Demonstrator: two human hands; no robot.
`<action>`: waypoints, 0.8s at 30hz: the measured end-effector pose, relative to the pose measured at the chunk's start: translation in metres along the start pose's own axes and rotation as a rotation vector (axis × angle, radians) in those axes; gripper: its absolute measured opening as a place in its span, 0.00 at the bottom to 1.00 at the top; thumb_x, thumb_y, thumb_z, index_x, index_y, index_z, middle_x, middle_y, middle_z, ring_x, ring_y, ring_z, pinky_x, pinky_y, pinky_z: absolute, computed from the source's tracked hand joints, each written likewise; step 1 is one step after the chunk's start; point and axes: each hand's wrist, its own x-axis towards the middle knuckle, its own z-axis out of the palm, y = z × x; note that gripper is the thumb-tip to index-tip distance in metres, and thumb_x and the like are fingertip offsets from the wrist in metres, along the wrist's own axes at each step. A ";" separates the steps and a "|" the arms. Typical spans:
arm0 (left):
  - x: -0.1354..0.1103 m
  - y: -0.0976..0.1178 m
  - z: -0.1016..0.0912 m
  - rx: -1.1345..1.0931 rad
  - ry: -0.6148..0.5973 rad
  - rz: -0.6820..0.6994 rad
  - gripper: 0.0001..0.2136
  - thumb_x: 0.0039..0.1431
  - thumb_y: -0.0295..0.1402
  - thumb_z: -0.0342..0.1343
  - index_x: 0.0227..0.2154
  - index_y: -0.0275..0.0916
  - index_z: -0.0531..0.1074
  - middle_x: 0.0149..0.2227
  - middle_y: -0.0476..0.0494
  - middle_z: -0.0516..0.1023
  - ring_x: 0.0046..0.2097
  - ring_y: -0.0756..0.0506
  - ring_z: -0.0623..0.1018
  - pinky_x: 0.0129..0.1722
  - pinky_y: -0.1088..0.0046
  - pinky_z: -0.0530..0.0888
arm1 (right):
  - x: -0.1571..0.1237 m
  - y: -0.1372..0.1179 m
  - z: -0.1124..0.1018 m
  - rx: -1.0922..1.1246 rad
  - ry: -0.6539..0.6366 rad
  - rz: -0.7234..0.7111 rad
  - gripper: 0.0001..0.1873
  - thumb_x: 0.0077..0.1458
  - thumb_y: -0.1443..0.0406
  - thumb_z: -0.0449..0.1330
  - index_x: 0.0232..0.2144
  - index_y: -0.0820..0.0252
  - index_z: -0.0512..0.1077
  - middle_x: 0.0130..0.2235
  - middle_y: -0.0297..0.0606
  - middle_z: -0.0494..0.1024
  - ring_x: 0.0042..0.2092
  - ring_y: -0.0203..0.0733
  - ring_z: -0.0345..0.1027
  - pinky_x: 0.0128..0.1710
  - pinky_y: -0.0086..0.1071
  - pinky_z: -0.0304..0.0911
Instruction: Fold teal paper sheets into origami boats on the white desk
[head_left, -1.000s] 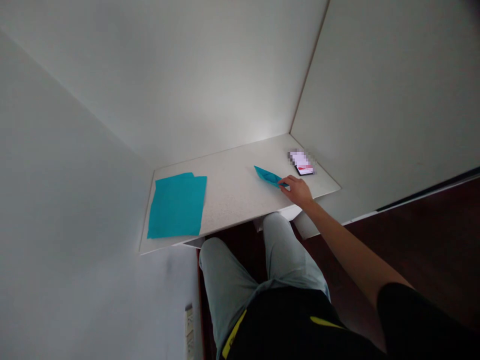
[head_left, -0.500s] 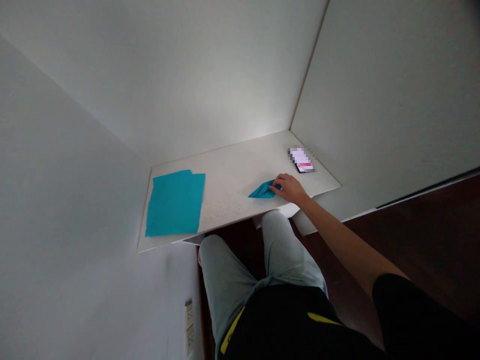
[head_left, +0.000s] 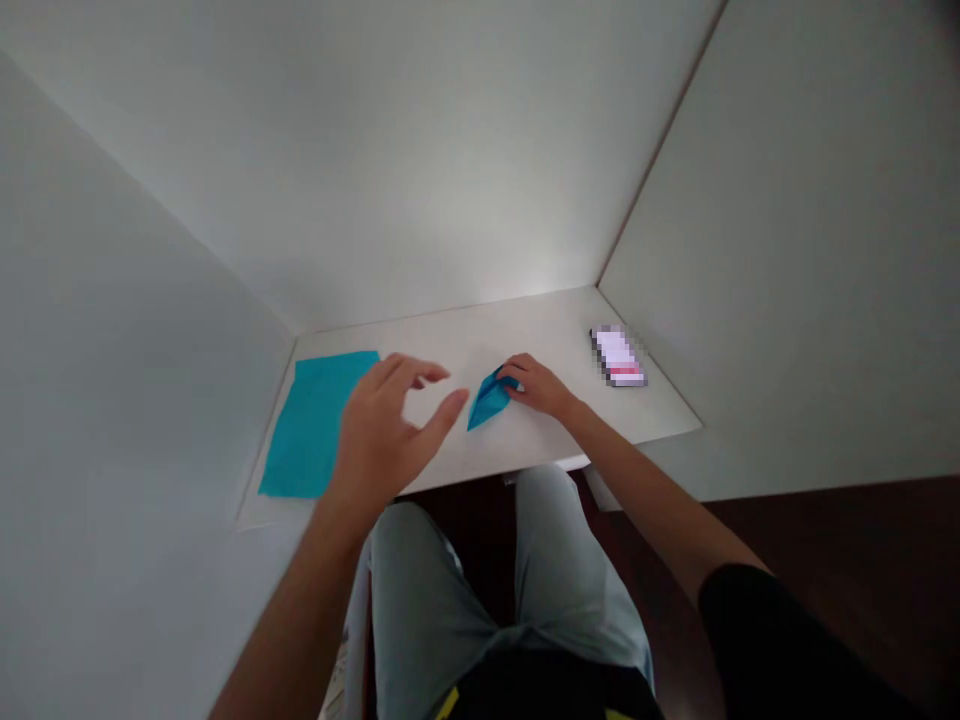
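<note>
A small folded piece of blue paper (head_left: 488, 399), pointed at its near end, is pinched at its upper right by my right hand (head_left: 534, 384). My left hand (head_left: 394, 415) is raised to the left of it, thumb and fingers apart, holding nothing. Behind and below that hand lie flat blue sheets (head_left: 307, 425) at the left end of the white desk; the hand covers part of their right side. A gap remains between my left fingertips and the folded paper.
A phone (head_left: 619, 356) with a lit, pixelated screen lies at the right end of the narrow white desk (head_left: 547, 320). Walls border the desk at the back, left and right. My legs (head_left: 559, 560) are below its front edge.
My left hand has come into view from below, over the desk. My right hand has moved left with the folded paper, turning its point toward me. The camera view has shifted slightly.
</note>
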 end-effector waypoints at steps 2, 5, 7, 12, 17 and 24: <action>0.021 -0.017 0.047 0.049 -0.102 -0.077 0.25 0.64 0.50 0.67 0.57 0.41 0.74 0.55 0.36 0.79 0.57 0.36 0.80 0.58 0.56 0.78 | 0.022 0.005 0.011 0.055 -0.023 -0.047 0.15 0.63 0.72 0.61 0.49 0.54 0.79 0.50 0.45 0.81 0.54 0.52 0.72 0.58 0.48 0.71; 0.046 -0.057 0.118 0.113 -0.335 -0.290 0.35 0.60 0.49 0.69 0.64 0.35 0.69 0.61 0.29 0.76 0.62 0.33 0.78 0.60 0.58 0.75 | 0.047 0.014 0.028 0.135 -0.030 -0.085 0.14 0.66 0.71 0.60 0.49 0.52 0.79 0.51 0.44 0.81 0.54 0.49 0.74 0.57 0.46 0.73; 0.057 -0.084 0.150 0.107 -0.473 -0.374 0.31 0.61 0.45 0.67 0.63 0.35 0.71 0.61 0.30 0.78 0.61 0.33 0.80 0.58 0.61 0.75 | 0.058 0.022 0.038 0.184 0.003 -0.091 0.14 0.67 0.70 0.58 0.50 0.52 0.79 0.53 0.44 0.80 0.55 0.48 0.75 0.57 0.45 0.73; 0.067 -0.126 0.176 0.045 -0.447 -0.477 0.07 0.66 0.36 0.59 0.40 0.41 0.79 0.44 0.40 0.85 0.48 0.39 0.83 0.48 0.66 0.75 | 0.071 0.041 0.048 0.148 0.159 -0.004 0.10 0.71 0.62 0.60 0.50 0.48 0.80 0.55 0.42 0.81 0.59 0.51 0.73 0.62 0.50 0.70; 0.069 -0.133 0.184 -0.258 -0.183 -0.520 0.03 0.63 0.33 0.61 0.38 0.43 0.72 0.39 0.46 0.82 0.38 0.44 0.81 0.38 0.69 0.72 | 0.071 0.041 0.041 -0.084 0.265 0.217 0.10 0.66 0.52 0.68 0.40 0.49 0.83 0.47 0.46 0.82 0.53 0.57 0.70 0.59 0.54 0.66; 0.063 -0.132 0.201 -0.757 -0.092 -0.554 0.09 0.63 0.34 0.60 0.34 0.43 0.63 0.36 0.51 0.77 0.32 0.51 0.75 0.30 0.78 0.70 | 0.086 0.035 0.025 0.018 0.066 0.298 0.23 0.69 0.43 0.60 0.34 0.53 0.80 0.36 0.41 0.81 0.38 0.47 0.72 0.43 0.42 0.64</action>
